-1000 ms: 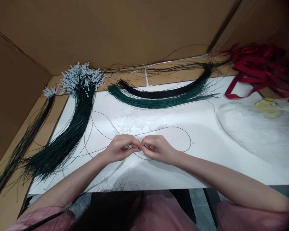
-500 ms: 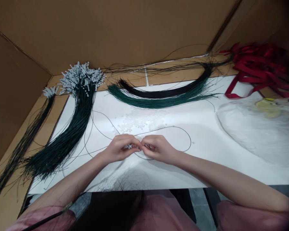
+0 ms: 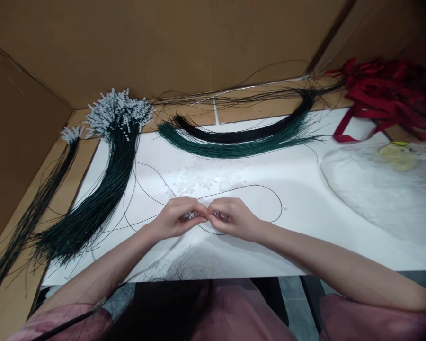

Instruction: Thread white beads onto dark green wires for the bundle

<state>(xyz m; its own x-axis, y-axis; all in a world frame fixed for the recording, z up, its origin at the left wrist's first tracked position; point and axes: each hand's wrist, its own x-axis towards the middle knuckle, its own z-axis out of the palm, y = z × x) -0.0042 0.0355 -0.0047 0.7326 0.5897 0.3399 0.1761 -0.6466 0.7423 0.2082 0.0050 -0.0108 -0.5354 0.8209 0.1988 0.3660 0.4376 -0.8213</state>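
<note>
My left hand [image 3: 179, 218] and my right hand [image 3: 230, 218] meet fingertip to fingertip over the white sheet [image 3: 305, 199]. Both are pinched shut on a thin dark cord [image 3: 275, 199], which loops out to the right and trails off to the left. Something small and pale shows between the fingertips; I cannot make out what it is. Just beyond the hands lies a scatter of small clear beads [image 3: 206, 177].
A thick bundle of dark green cords with white beaded ends [image 3: 110, 156] lies at the left, a thinner bundle [image 3: 39, 208] beside it. Green and black cord bundles [image 3: 241, 142] curve across the back. Red ribbons [image 3: 383, 94] and a clear plastic bag [image 3: 379, 189] sit at right. Cardboard walls surround.
Both hands stay pinched together on the cord in the same place. The whole view has shifted up slightly.
</note>
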